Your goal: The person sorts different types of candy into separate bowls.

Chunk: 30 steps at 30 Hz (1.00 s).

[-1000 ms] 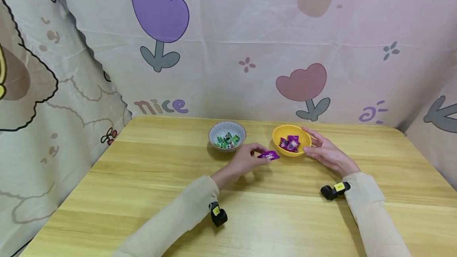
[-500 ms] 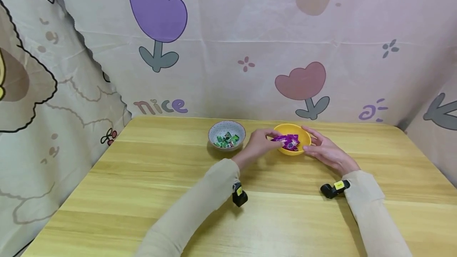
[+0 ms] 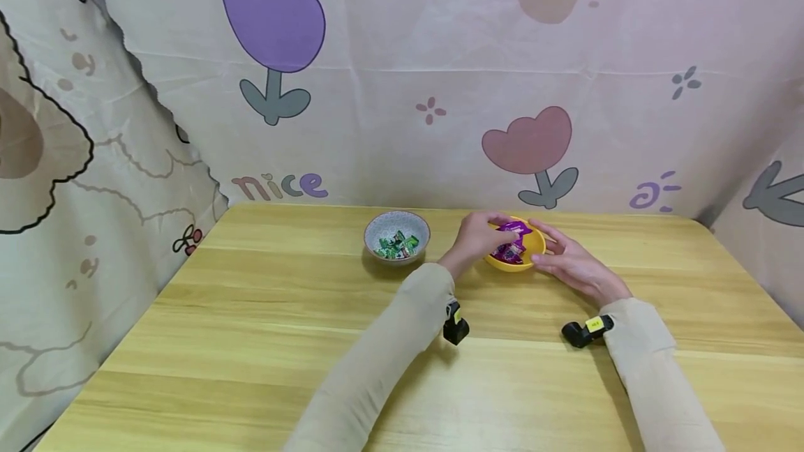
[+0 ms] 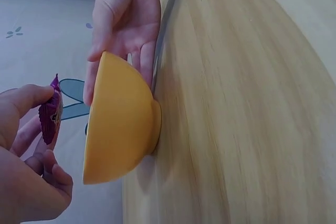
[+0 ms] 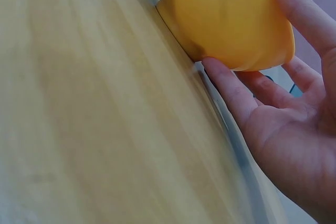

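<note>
A purple-wrapped candy is pinched between the thumb and fingers of my left hand, just above the yellow bowl. In the left wrist view this candy stands apart from the bowl's rim. More purple candies lie inside the bowl, partly hidden by the left hand in the head view. My right hand holds the bowl's right side, thumb by the rim and fingers spread along the outer wall. The right wrist view shows those fingers against the bowl's underside and wall.
A grey speckled bowl with several green-wrapped candies stands to the left of the yellow bowl. Both are near the back of the wooden table. A printed cloth hangs behind the table's far edge.
My left hand has carried the purple candy rightward from beside the yellow bowl to over it. The right hand has stayed at the bowl's side.
</note>
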{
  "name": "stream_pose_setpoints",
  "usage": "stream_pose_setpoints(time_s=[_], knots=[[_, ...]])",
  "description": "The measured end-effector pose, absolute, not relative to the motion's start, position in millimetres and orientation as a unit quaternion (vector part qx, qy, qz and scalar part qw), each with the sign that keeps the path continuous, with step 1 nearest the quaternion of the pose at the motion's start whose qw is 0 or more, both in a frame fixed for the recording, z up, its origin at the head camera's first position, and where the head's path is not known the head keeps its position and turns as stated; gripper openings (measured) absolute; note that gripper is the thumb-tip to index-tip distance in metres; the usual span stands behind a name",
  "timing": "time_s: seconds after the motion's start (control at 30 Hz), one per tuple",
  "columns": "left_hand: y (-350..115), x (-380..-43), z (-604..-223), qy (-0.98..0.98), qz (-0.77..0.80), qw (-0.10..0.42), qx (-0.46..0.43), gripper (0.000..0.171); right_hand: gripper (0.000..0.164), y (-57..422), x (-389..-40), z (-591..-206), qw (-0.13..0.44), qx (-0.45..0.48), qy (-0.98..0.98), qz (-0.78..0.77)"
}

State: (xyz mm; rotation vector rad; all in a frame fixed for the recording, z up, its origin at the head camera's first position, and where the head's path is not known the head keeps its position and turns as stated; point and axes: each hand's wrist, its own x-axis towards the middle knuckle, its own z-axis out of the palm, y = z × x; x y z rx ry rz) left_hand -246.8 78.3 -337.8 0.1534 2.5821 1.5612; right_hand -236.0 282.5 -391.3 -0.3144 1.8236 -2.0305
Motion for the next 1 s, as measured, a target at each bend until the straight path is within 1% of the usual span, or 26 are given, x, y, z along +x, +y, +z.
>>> stream_pose_setpoints(time_s=[0.17,0.7,1.0], knots=[[79.8,-248.9,-340.2,0.857,0.509,0.053,0.052,0.030,0.087,280.7,-237.1,-391.6,0.195,-0.111,0.663,-0.715],[80.5,-254.5,-338.6,0.855,0.511,0.057,0.065,0.028,0.087,283.9,-235.6,-390.5,0.190,-0.104,0.661,-0.718],[75.2,-254.5,-337.7,0.848,0.524,0.045,0.067,0.037,0.088,282.9,-236.2,-390.5,0.189,-0.102,0.655,-0.725]])
